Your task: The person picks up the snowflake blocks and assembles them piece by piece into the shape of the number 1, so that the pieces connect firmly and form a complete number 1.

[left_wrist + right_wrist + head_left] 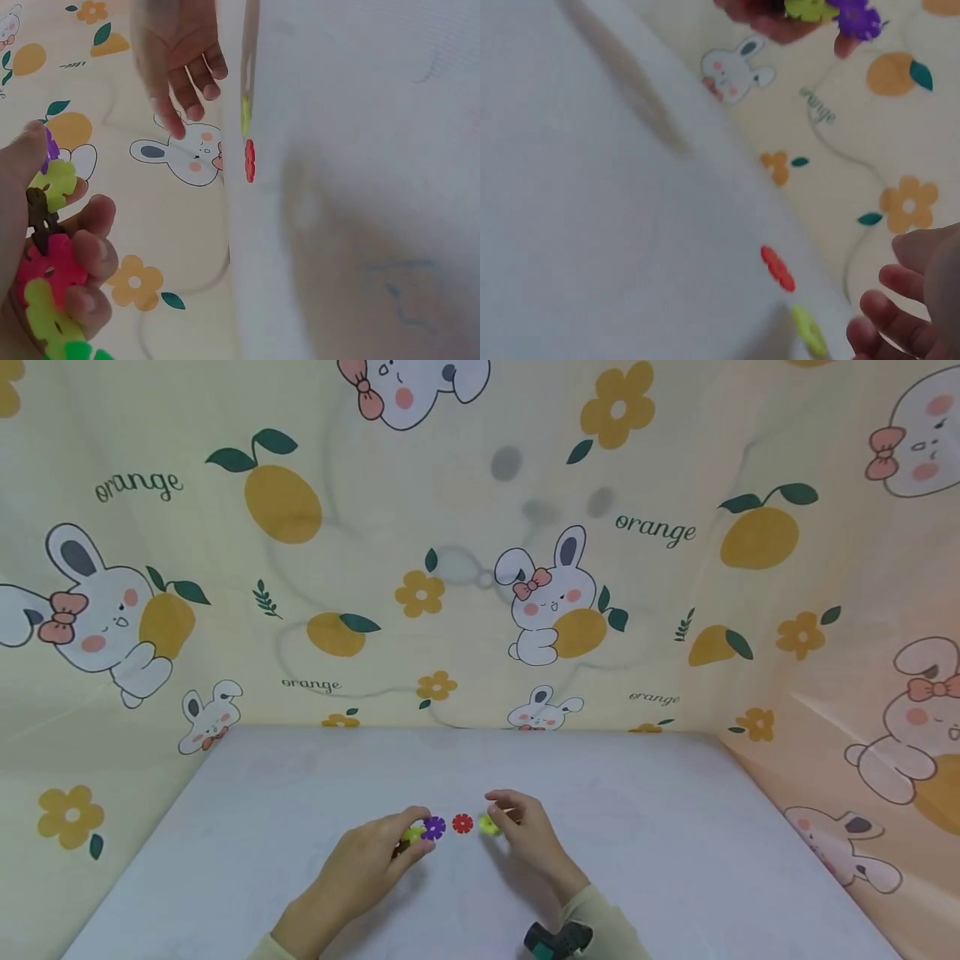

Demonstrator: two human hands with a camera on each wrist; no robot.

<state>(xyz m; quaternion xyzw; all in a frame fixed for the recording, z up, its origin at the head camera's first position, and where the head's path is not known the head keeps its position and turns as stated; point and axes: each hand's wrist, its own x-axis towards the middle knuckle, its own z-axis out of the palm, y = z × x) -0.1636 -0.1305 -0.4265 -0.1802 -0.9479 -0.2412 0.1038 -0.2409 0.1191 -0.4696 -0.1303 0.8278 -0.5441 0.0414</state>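
Observation:
My left hand (363,864) grips a chain of interlocked plastic snowflake discs. A purple disc (433,828) is at the chain's far end. Behind it, the left wrist view shows a yellow-green disc (57,184), a dark brown disc (39,211), a pinkish-red disc (54,264), another yellow disc (51,319) and a green disc (81,351). A loose red disc (462,823) lies on the table between the hands. Close to my right hand (536,839) lies a loose yellow-green disc (808,330). The right fingers are loosely bent, apart from that disc, and hold nothing.
The white tabletop (600,785) extends around both hands. A cloth backdrop (465,643) with rabbits, oranges and flowers rises at its back and sides. A dark wrist device (558,940) sits at the right sleeve.

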